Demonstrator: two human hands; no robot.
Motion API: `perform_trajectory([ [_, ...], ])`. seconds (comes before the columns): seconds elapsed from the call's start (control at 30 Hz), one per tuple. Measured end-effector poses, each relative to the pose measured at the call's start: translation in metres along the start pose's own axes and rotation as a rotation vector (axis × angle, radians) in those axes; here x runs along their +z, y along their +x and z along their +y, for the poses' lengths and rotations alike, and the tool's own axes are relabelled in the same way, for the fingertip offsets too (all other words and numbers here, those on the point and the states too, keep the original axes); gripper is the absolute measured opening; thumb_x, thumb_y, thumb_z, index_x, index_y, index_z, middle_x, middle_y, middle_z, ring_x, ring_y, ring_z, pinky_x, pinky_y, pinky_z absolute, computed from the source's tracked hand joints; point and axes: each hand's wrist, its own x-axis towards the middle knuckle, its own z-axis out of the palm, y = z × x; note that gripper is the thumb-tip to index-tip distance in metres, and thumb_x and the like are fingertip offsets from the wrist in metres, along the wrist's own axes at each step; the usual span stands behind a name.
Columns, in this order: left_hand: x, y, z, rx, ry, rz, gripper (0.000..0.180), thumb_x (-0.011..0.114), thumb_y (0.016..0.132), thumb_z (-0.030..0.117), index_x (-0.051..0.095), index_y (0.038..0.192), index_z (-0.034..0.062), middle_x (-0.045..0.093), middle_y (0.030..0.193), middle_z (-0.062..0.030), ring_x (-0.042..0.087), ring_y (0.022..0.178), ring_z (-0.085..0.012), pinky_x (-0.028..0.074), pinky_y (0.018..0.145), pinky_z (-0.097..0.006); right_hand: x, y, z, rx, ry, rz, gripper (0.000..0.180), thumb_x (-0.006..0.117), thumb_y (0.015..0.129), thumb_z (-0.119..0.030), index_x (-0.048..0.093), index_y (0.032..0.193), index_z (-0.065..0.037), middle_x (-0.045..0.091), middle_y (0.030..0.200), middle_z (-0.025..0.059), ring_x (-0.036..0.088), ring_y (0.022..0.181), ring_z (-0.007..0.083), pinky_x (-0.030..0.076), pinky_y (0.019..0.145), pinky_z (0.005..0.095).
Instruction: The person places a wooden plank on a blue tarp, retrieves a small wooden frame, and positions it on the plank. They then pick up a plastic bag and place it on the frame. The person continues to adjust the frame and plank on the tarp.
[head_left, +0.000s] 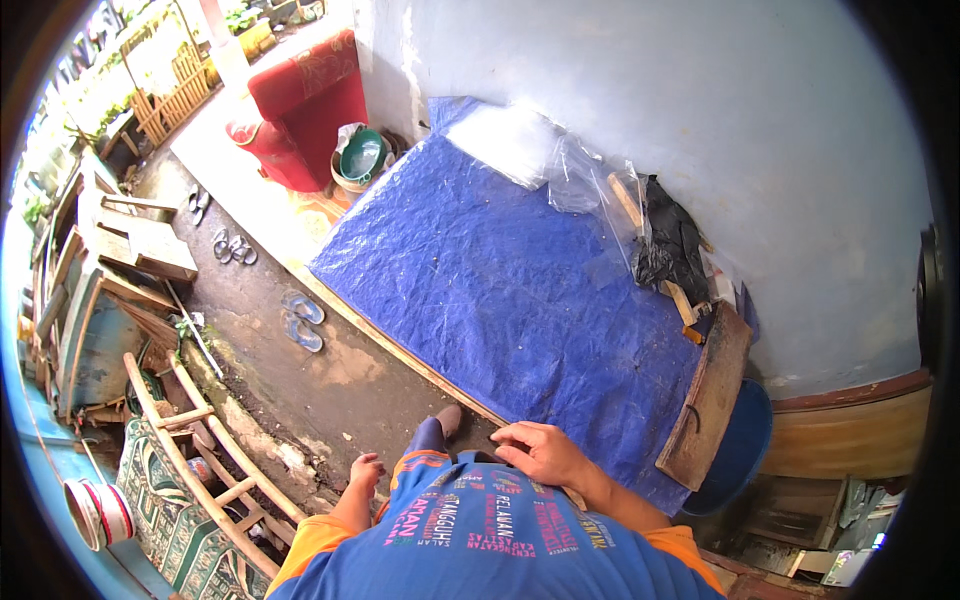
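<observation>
A basin (361, 154) sits beside a red armchair (318, 128).

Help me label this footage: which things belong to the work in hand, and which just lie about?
Likely in the work:
- blue tarp, nearest the right hand

Seemingly just lying about:
- blue sandals on the ground
- ladder
- red armchair

- Tarp (480, 270): blue, glossy, creased all over, roughly rectangular.
- Spread out over the raised floor (300, 212), one long side running along its edge, the opposite side against the wall (760, 150).
</observation>
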Motion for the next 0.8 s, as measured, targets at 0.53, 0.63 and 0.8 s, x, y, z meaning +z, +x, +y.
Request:
perform_trajectory([
  [0.53,-0.049,0.088,0.023,-0.001,-0.155,-0.084,0.040,0.054,0.089,0.006,0.053,0.128,0.0110,0.067,0.094,-0.0075,0.067,0.080,-0.0217,0.048,0.064,-0.036,-0.017,0.085,-0.227,-1.073,1.148,-0.526,0.035,0.049,0.096,-0.009,0.059,0.129,-0.003,0.060,0.122,0.0144,0.057,0.115,0.0263,0.043,0.100,0.0402],
  [0.63,-0.046,0.063,0.043,0.039,-0.190,-0.072,0.041,0.054,0.089,0.005,0.053,0.130,0.0102,0.068,0.098,-0.0088,0.067,0.083,-0.0232,0.051,0.069,-0.038,-0.034,0.081,-0.186,-0.960,0.710,-0.458,0.036,0.056,0.094,-0.010,0.059,0.130,-0.006,0.059,0.125,0.0125,0.058,0.112,0.0229,0.046,0.097,0.0382],
  [0.8,-0.047,0.020,0.034,0.085,-0.244,-0.024,0.038,0.050,0.092,0.010,0.053,0.129,0.0154,0.067,0.094,-0.0068,0.065,0.078,-0.0210,0.046,0.060,-0.036,-0.098,0.120,-0.011,-0.178,0.349,0.264,0.038,0.065,0.092,-0.016,0.061,0.129,-0.006,0.064,0.123,0.0142,0.065,0.101,0.0186,0.053,0.088,0.0326],
])
